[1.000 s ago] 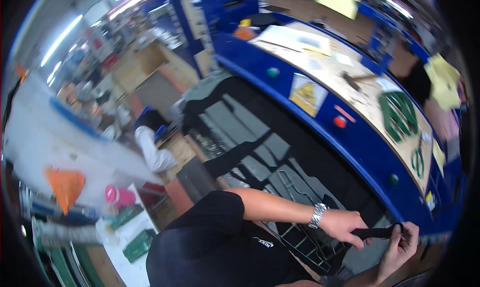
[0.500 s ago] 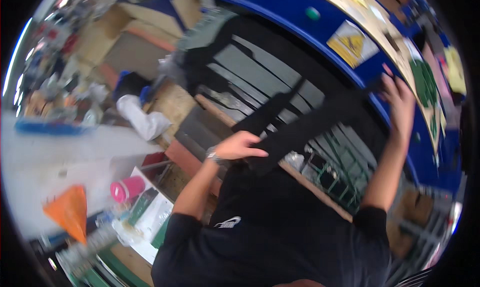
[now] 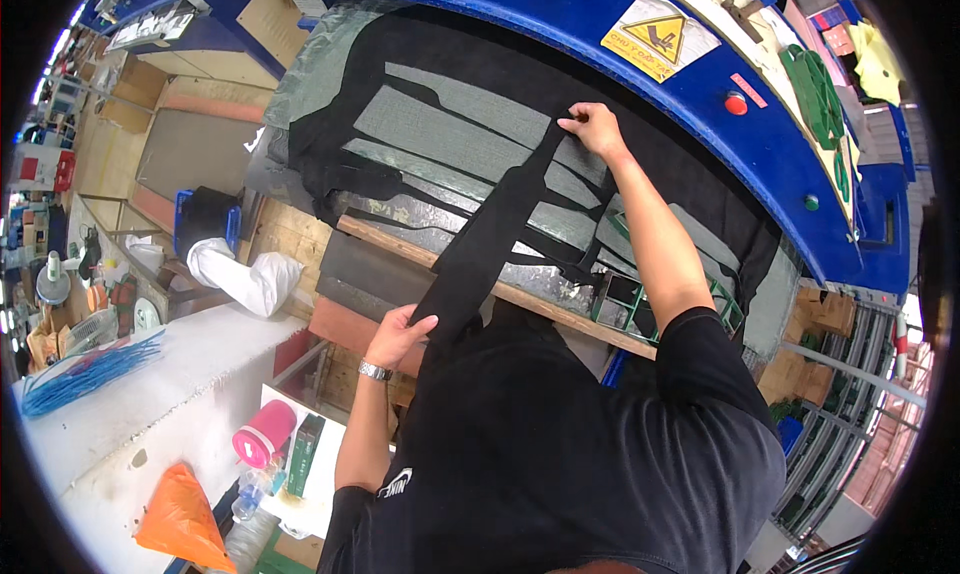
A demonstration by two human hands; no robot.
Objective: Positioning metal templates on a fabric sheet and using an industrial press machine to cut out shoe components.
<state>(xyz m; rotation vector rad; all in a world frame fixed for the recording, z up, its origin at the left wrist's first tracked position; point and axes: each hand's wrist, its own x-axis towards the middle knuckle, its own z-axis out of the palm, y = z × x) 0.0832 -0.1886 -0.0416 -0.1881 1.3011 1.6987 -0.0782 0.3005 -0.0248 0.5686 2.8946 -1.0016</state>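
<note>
A long, tapering black fabric piece (image 3: 490, 229) stretches between my two hands, slanting from lower left to upper right. My left hand (image 3: 398, 336) grips its wide lower end, thumb on top and a metal watch on the wrist. At the far end, my right hand (image 3: 592, 129) pinches the narrow tip between thumb and fingers. Beneath it, a black fabric sheet (image 3: 480, 59) with long cut-out openings lies over a grey-green bed (image 3: 430, 124). Below my right forearm, a green metal frame (image 3: 630, 309), partly hidden by the arm, rests at the bed's near side.
A blue machine beam (image 3: 500, 9) with a yellow warning sign (image 3: 655, 36) and a red button (image 3: 735, 103) spans the far side. A wooden rail (image 3: 560, 314) edges the bed near me. To the left are a white bag (image 3: 245, 274), pink container (image 3: 264, 432) and orange bag (image 3: 182, 514).
The view has turned and sharpened. My right hand has come leftward from beside the beam, and my left hand is lower left. The fabric piece between them now slants more steeply.
</note>
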